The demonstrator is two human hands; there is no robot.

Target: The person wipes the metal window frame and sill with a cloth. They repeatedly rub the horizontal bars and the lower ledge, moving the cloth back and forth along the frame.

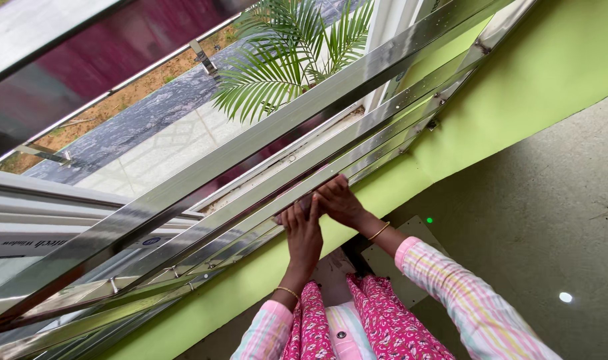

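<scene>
Shiny steel window bars (250,193) are running in front of us, just above the green wall (517,93). We are pressing our left hand (302,230) and right hand (339,200) flat on the lowest bar, side by side and touching. Both grips are loose, fingers spread, grasping nothing. A palm plant (287,53) is standing outside.

two hands (320,217), two gold bangles (378,231), one palm plant (287,53), several steel rails (250,143).
</scene>
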